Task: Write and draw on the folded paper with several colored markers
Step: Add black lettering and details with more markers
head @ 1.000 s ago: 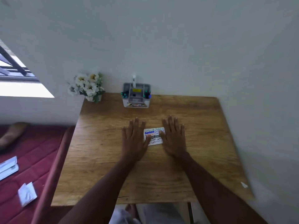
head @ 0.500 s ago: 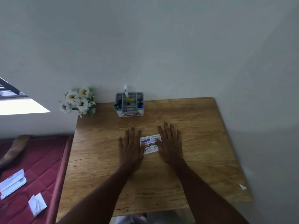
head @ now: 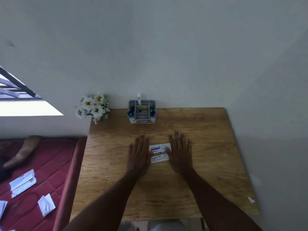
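A small folded paper [head: 159, 154] lies flat in the middle of the wooden table [head: 208, 147]. It carries rows of green, blue and black marker writing. My left hand [head: 138, 154] rests palm down on the table at the paper's left edge, thumb touching it. My right hand [head: 180, 151] lies palm down at the paper's right edge, thumb over its right side. Both hands are flat with fingers spread and hold nothing. A grey marker holder [head: 142, 111] with several capped markers stands at the table's far edge against the wall.
White artificial flowers [head: 93, 107] stand at the table's far left corner. A red mattress [head: 38, 172] lies to the left with several folded papers [head: 22, 182] on it. A small white scrap [head: 251, 200] sits at the table's near right corner.
The view has tilted and shifted slightly. Both hands stay flat beside the paper, and the paper has not moved on the table.
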The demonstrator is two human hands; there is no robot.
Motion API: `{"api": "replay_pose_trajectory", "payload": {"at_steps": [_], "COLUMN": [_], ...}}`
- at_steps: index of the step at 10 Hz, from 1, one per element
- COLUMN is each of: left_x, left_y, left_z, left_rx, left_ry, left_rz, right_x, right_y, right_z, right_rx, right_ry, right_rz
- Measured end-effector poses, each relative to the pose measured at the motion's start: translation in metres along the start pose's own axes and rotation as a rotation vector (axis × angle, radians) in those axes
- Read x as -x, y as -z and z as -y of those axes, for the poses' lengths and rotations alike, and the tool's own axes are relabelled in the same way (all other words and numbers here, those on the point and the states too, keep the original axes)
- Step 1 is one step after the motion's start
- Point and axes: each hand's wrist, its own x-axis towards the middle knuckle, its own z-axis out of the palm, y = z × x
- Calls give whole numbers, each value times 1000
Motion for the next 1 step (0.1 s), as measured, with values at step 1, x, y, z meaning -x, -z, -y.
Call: {"api": "replay_pose_trajectory", "payload": {"at_steps": [1], "left_x": [0], "left_y": [21], "left_z": [24], "left_rx": [10], "left_ry": [2], "left_rz": [-72], "right_x": [-2], "right_y": [5], "right_z": [10], "right_rx": [-33], "right_ry": [-49], "right_rz": [-13]}}
